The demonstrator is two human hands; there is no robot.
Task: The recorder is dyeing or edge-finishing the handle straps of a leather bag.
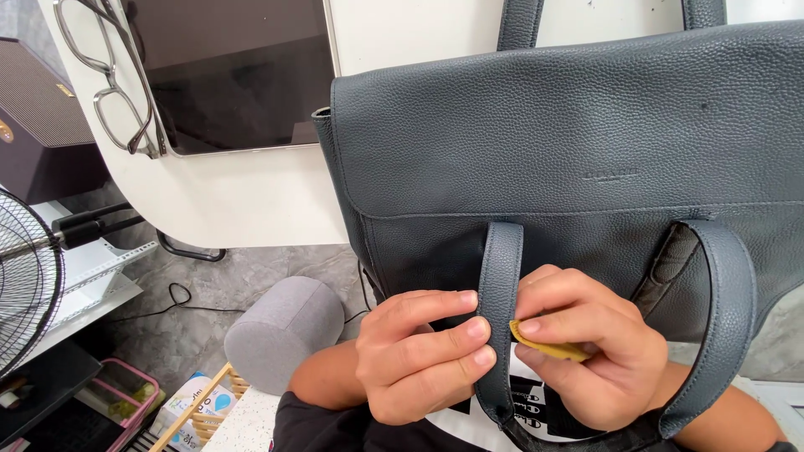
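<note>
A dark grey-blue leather tote bag (569, 125) lies on the white table (243, 201) and hangs over its near edge. One of its straps (500, 276) runs down between my hands. My left hand (419, 351) pinches that strap with the fingertips from the left. Against the strap's right side, my right hand (578, 343) presses a small yellow cloth (548, 347) held between thumb and fingers. A second strap (724, 318) loops past my right wrist.
A tablet with a dark screen (230, 75) and a pair of glasses (113, 84) lie at the back left of the table. Below on the floor are a grey cylindrical stool (280, 331), a black fan (25, 285), cables and a basket.
</note>
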